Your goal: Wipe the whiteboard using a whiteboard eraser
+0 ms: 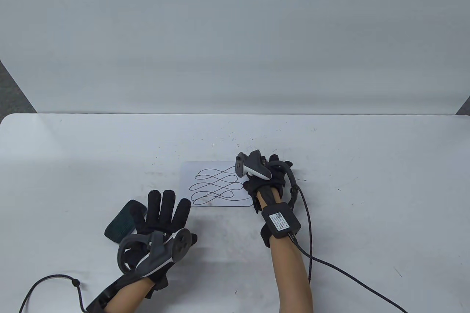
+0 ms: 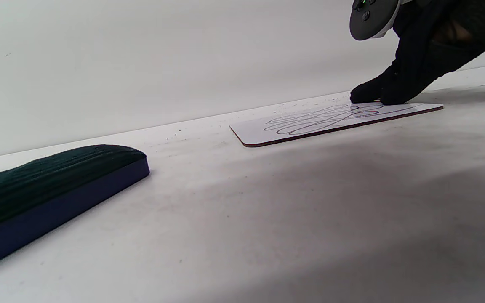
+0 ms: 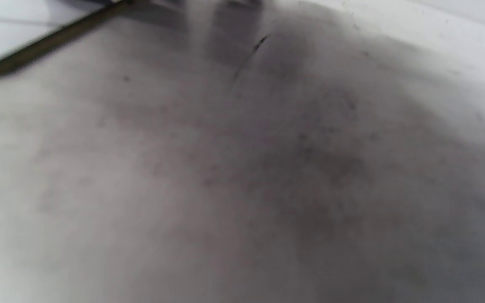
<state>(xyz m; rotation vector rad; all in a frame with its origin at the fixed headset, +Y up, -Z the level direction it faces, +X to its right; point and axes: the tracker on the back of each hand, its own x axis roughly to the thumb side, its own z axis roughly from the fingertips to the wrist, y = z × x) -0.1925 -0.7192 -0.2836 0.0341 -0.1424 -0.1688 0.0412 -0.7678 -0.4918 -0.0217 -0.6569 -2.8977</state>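
Note:
A small whiteboard point(image 1: 214, 188) with black looping scribbles lies flat at the table's middle. It also shows in the left wrist view point(image 2: 310, 126). My right hand point(image 1: 270, 175) covers the board's right end, and its fingertips point(image 2: 373, 94) press down on the board. A dark green whiteboard eraser point(image 1: 119, 223) with a blue base lies on the table left of the board, and shows close up in the left wrist view point(image 2: 49, 189). My left hand point(image 1: 165, 214) is spread open beside the eraser's right end and holds nothing. The right wrist view is blurred.
The white table point(image 1: 367, 166) carries scattered dark specks behind the board. A white backdrop point(image 1: 235, 34) stands along the far edge. Glove cables trail at the front left point(image 1: 44, 283) and front right point(image 1: 330, 265).

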